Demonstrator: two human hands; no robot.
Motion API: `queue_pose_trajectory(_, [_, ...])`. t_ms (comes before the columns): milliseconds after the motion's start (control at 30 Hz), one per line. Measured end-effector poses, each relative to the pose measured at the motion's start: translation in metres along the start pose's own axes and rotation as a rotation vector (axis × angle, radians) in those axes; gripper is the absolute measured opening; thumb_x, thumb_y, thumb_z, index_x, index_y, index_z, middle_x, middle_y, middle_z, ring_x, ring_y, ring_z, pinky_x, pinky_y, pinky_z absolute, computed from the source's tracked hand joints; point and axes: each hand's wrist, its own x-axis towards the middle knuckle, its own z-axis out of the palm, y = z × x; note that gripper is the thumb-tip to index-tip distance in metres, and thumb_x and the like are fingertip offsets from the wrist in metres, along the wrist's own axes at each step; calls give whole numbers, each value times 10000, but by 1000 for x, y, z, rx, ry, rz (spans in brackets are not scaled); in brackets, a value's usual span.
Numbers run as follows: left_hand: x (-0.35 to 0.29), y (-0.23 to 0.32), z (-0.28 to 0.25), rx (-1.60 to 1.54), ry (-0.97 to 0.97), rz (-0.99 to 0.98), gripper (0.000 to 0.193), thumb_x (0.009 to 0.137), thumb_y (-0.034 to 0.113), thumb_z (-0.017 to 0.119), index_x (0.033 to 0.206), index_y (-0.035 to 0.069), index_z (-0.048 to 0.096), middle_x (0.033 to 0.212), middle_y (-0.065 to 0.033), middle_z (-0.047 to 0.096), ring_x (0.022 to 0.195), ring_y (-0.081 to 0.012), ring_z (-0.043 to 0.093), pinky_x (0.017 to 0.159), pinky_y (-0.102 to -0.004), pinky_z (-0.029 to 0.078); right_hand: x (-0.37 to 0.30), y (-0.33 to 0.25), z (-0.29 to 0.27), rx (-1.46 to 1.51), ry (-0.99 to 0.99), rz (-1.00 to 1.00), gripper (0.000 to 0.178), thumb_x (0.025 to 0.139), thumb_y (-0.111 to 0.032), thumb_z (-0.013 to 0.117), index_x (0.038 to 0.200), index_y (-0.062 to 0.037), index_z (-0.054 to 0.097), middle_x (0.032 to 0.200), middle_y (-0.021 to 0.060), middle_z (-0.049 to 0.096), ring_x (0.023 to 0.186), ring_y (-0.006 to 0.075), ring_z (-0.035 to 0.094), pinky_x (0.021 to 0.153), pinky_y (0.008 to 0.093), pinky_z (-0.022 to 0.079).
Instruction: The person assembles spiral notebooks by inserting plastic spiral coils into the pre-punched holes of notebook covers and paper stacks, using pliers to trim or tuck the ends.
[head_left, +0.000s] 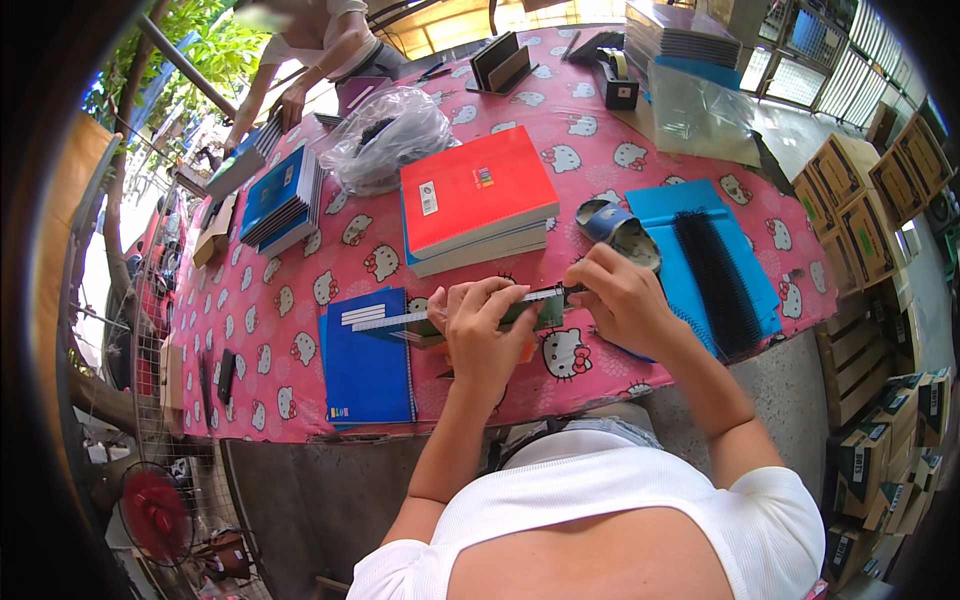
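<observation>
Notebook (550, 314) with green on it is over the table's (440, 390) near side, gripped between the left hand's (478, 325) thumb and fingers. The right hand's (628, 300) fingertips press together at its right end (what they pinch is too small to tell). Red notebooks (480, 190) lie just beyond.
</observation>
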Motion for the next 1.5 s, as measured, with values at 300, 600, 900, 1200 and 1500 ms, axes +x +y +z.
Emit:
queue_pose_trajectory(300, [-6, -3, -1, 10, -64, -22, 190, 683, 187, 781, 860, 147, 724, 827, 16, 675, 842, -155, 605, 993, -442, 259, 0, -1, 9, -105, -110, -89, 188, 761, -74, 674, 933, -80, 598, 852, 78, 561, 797, 290, 590, 635, 387, 474])
queue_pose_trajectory(600, [-11, -5, -4, 17, -52, -7, 240, 671, 203, 767, 902, 164, 716, 851, 17, 674, 808, -165, 591, 990, -436, 264, 3, -7, 17, -205, -90, -191, 231, 774, -216, 703, 918, -68, 598, 854, 74, 573, 775, 277, 611, 597, 371, 486])
queue_pose_trajectory(900, [-17, 2, -10, -25, -1, 30, 285, 641, 209, 786, 919, 182, 731, 834, 31, 684, 816, -140, 610, 933, -388, 325, -34, -21, 0, 45, 142, -214, 164, 742, -1, 701, 887, -22, 628, 873, 138, 619, 744, 300, 603, 645, 366, 483])
queue_pose_trajectory(1200, [-20, 2, -8, 28, 1, -18, 245, 657, 250, 804, 878, 175, 730, 793, 43, 688, 772, -123, 604, 920, -389, 321, -76, 75, 73, -373, 9, 229, 454, 738, -96, 721, 1138, 14, 535, 1192, 213, 504, 1103, 383, 509, 880, 464, 454])
queue_pose_trajectory(1500, [-25, 1, -19, -56, -82, 17, 216, 671, 248, 809, 853, 171, 720, 879, 41, 717, 858, -109, 632, 1018, -402, 282, -4, 202, 40, -601, -115, 839, 581, 682, -213, 779, 1169, -14, 532, 1207, 137, 571, 1110, 332, 555, 865, 491, 478])
